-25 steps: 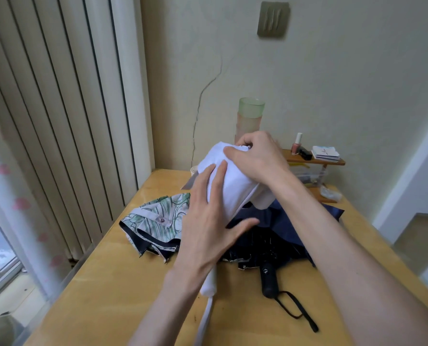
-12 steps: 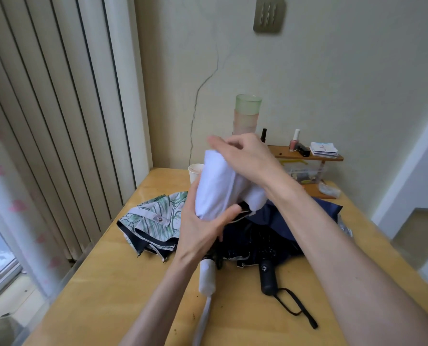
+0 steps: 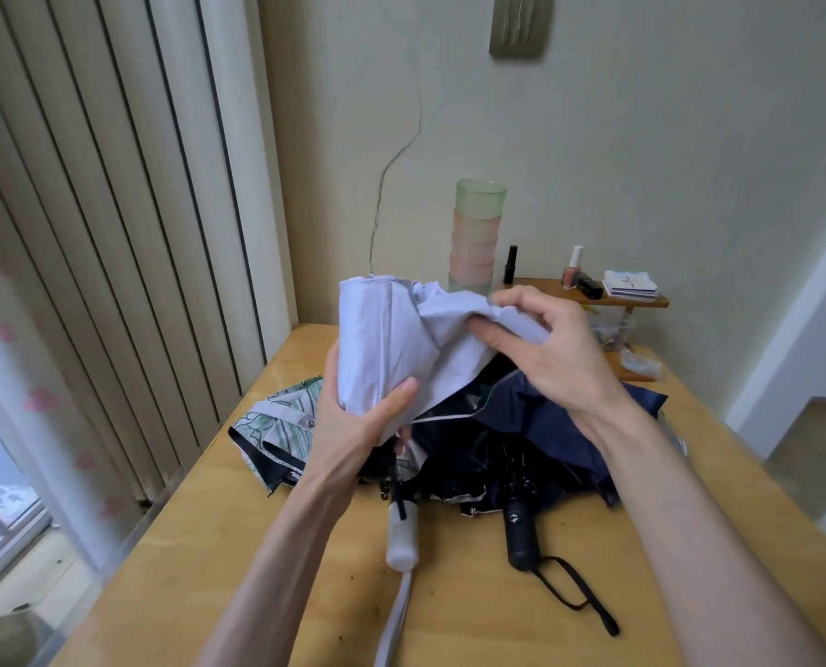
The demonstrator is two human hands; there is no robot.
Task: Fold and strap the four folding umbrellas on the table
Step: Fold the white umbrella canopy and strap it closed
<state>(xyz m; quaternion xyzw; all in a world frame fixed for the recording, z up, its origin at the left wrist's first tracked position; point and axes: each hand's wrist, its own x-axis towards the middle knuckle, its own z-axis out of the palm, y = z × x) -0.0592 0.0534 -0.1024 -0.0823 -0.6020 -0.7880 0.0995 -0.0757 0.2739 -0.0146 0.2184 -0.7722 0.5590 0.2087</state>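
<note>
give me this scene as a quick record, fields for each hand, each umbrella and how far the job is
left hand: grips the gathered canopy of the white umbrella, which is held above the table
right hand: pinches a loose fold of the same canopy
white handle: low, pointing toward the person
navy umbrella: loose heap on the table, black handle toward the person
green-patterned umbrella: crumpled at the left, unstrapped
fourth umbrella: cannot tell it apart
strapped so far: none visible

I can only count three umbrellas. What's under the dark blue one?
Only the wooden table and its black handle show. The dark blue umbrella hides anything else beneath its cloth.
</note>
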